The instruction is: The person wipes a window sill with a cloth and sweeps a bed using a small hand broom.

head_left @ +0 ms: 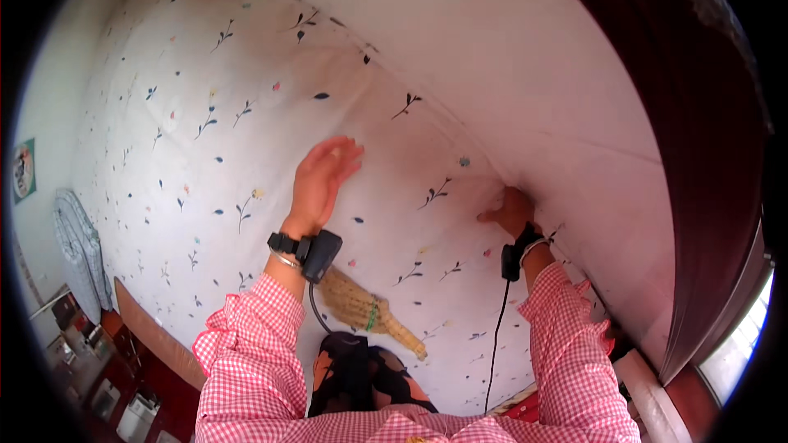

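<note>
A white bedsheet [271,131] with small leaf and flower prints covers the bed in front of me. My left hand [326,179] hovers over its middle, fingers stretched out and slightly blurred, holding nothing. At the right, my right hand [513,212] reaches down to the sheet's edge beside the wall. Its thumb is spread away over the sheet, while the other fingers are partly hidden in the dark crease there. A straw hand broom [353,303] with a green tie lies on the sheet near me, below my left wrist, touched by neither hand.
A pale wall [525,57] borders the bed on the right, with a dark red curtain [698,115] hanging beside it. Folded checked bedding [80,246] lies at the far left edge. Cluttered furniture [107,385] stands lower left. Black cables hang from both wrist devices.
</note>
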Demonstrator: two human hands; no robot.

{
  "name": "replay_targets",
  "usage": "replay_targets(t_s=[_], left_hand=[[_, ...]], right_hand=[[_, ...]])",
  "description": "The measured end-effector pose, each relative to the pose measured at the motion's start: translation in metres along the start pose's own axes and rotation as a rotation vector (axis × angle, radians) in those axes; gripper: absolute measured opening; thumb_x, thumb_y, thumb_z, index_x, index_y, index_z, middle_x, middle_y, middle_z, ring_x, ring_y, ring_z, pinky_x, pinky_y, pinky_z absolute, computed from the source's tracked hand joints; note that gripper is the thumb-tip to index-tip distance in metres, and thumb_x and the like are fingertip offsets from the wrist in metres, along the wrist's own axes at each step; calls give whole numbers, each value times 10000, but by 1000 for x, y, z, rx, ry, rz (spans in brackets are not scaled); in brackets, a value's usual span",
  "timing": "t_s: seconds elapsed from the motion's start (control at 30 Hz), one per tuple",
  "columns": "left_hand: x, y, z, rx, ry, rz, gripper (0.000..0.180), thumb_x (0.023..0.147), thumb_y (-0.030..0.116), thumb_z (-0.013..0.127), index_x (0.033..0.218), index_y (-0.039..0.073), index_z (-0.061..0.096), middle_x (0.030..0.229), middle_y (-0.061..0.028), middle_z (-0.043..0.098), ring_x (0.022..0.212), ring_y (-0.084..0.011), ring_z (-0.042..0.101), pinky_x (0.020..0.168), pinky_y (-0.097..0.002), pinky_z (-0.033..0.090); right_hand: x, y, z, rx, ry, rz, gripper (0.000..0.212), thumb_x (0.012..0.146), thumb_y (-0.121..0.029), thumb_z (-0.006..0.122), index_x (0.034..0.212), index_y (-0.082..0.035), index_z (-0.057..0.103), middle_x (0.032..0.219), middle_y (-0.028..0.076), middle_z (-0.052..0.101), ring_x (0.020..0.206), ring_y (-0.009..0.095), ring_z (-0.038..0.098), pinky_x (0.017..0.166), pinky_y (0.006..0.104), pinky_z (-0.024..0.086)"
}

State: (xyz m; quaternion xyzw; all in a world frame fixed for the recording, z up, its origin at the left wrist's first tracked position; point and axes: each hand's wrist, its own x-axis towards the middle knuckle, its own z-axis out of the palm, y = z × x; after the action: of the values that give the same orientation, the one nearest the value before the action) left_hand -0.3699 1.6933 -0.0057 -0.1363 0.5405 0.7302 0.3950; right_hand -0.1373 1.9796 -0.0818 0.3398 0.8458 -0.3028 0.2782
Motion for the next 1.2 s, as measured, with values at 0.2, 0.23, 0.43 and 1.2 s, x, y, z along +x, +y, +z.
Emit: replay_targets(t_s=[0.2, 0.23, 0.43, 1.2], left_hand=[[-236, -126, -65, 147, -191, -918, 282, 924, 254, 550, 1007, -15, 555, 974, -155, 650, 831, -242, 674, 738, -332, 558], [-261, -147, -62, 261, -177, -1053, 403, 897, 356, 591, 1049, -15, 549, 1025, -152, 629, 873, -224, 661, 754, -322, 549], [-261, -235, -16, 241, 343, -930, 520, 837, 414, 660, 1086, -29, 548, 1002, -105, 612, 870, -232, 631, 755, -359, 519], [-252, -129, -74, 422, -91, -231, 322, 800, 69, 649, 1047, -4, 455, 855, -73, 602, 752, -91, 573, 677, -258, 479]], right_hand=[[2, 2, 3, 4, -21, -56, 617, 515, -337, 837, 972, 9, 611, 971, 178, 638, 917, 327, 612, 811, 371, 486], [2, 0, 6, 4, -28, -74, 617, 515, -337, 837, 972, 9, 611, 971, 178, 638, 917, 327, 612, 811, 371, 486], [-7, 5, -6, 0, -60, 3, 636, 523, -333, 843, 1003, 8, 600, 1020, 178, 635, 964, 329, 600, 871, 363, 465], [-6, -64, 12, -443, 422, -494, 580, 803, -175, 618, 1326, -52, 399, 1417, 141, 349, 1269, 279, 382, 1039, 395, 302]])
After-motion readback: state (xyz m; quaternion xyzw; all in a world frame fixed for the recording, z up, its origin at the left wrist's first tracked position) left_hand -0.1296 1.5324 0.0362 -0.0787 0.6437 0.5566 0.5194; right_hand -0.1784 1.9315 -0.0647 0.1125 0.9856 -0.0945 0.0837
